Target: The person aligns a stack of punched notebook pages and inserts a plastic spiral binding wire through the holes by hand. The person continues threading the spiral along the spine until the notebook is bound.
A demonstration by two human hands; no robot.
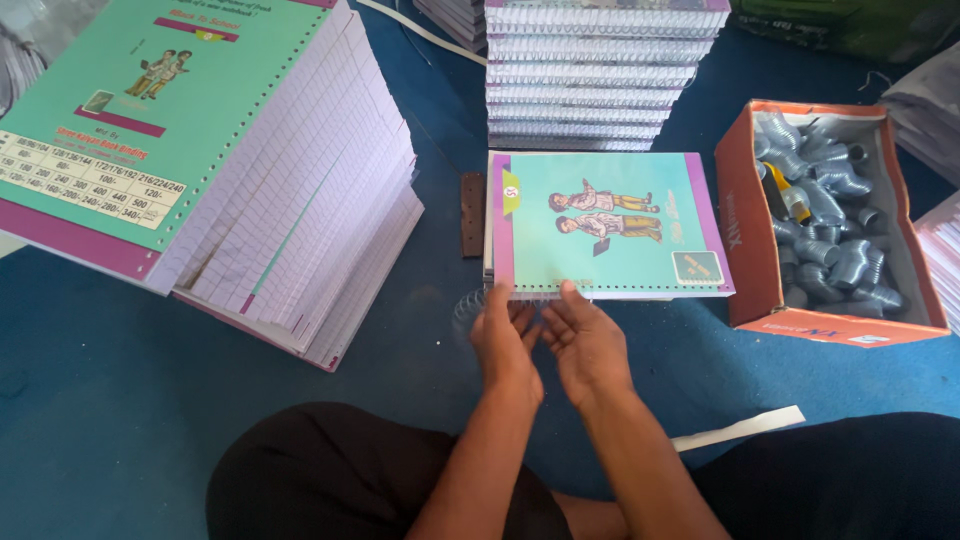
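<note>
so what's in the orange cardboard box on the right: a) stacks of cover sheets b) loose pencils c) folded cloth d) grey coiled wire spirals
d: the orange cardboard box is filled with grey coiled wire spirals, lying beside the teal-covered notebook whose punched edge both hands, left and right, touch.

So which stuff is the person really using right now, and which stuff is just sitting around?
In use:
- left hand and right hand, at the near edge of the notebook
- teal notebook
- wire spiral by the left hand

Just lying about:
- orange box of coils
- stack of bound notebooks
- big leaning pile of unbound notebooks
- paper strip
- small brown plate
</note>
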